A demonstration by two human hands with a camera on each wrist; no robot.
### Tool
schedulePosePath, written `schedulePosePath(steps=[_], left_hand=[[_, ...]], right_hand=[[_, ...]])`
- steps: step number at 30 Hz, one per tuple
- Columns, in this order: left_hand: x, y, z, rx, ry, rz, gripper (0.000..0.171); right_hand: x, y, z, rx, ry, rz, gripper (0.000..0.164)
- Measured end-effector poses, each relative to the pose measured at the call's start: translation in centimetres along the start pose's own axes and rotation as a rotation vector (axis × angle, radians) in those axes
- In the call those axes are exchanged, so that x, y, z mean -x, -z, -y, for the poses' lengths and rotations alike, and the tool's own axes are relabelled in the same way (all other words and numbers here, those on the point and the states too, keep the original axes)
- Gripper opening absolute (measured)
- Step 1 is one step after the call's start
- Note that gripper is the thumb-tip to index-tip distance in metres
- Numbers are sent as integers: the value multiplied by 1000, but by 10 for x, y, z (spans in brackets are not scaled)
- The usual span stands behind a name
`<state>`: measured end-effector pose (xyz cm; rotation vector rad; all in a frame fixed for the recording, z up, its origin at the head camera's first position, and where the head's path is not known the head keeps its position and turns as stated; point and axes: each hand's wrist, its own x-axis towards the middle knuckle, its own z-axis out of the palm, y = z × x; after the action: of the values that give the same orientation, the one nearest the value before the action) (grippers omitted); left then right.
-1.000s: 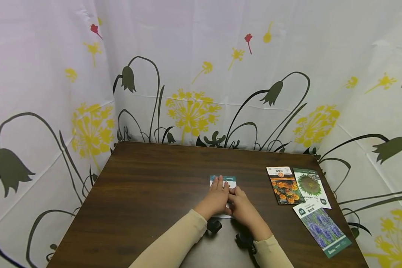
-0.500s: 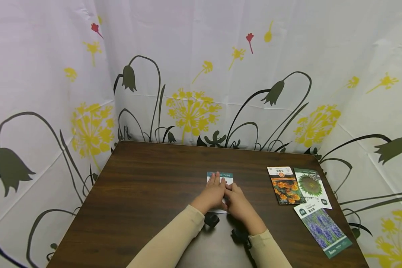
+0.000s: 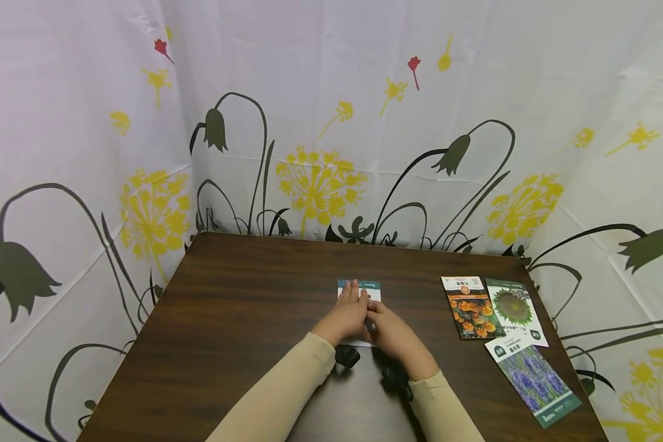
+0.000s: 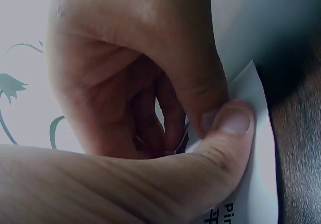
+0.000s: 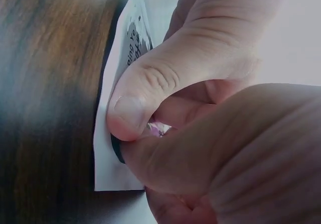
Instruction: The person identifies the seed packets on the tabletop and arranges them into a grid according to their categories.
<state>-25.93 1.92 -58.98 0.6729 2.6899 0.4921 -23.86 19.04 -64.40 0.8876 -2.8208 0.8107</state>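
A small seed packet [image 3: 371, 285] with a teal band lies on the table, mostly covered by both hands. My left hand [image 3: 344, 318] rests on it with straight fingers pointing away from me. From the right, my right hand [image 3: 393, 333] reaches over it, fingertips against the left hand. In the left wrist view, the left thumb [image 4: 233, 123] presses on the white end of the packet [image 4: 266, 176], touching the right thumb. The right wrist view has the right thumb [image 5: 145, 158] low over the packet [image 5: 113, 176], just beside the left one. The packet's middle is hidden.
At the right of the brown table [image 3: 254, 288] lie an orange-flower packet [image 3: 472, 310], a sunflower packet [image 3: 512, 307] and a purple-flower packet [image 3: 536, 377], overlapping. A grey mat [image 3: 345, 411] lies under my forearms. Flower-printed curtain [image 3: 320, 73] stands behind the table.
Both hands have moved slightly forward and to the left, and the packet under them has slid the same way. The three packets at the right have stayed put.
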Motion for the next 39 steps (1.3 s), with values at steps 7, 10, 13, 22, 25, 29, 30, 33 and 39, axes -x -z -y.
schedulePosePath(steps=[7, 10, 13, 22, 25, 29, 30, 33, 39], left_hand=[[-6, 2, 13, 35, -8, 15, 122], [-12, 0, 20, 64, -12, 15, 122], [-13, 5, 22, 76, -5, 23, 122], [-14, 18, 35, 75, 8, 51, 119], [-15, 22, 40, 70, 8, 50, 116], [-16, 28, 49, 71, 3, 46, 115], [-17, 29, 53, 74, 6, 46, 114], [-21, 36, 63, 78, 23, 48, 112], [-33, 48, 80, 93, 31, 64, 109]], right_hand=[[-4, 1, 2, -14, 30, 13, 56], [-7, 7, 11, -31, -5, 41, 56], [-12, 17, 23, -68, -39, 64, 56], [-33, -2, 11, -38, -37, 71, 53], [-40, -9, 9, -40, -51, 62, 54], [-51, -17, 8, -13, -60, 61, 55], [-55, -16, 11, -12, -62, 67, 54], [-69, -20, 14, -3, -62, 67, 50], [-103, -49, -8, 48, -82, 69, 49]])
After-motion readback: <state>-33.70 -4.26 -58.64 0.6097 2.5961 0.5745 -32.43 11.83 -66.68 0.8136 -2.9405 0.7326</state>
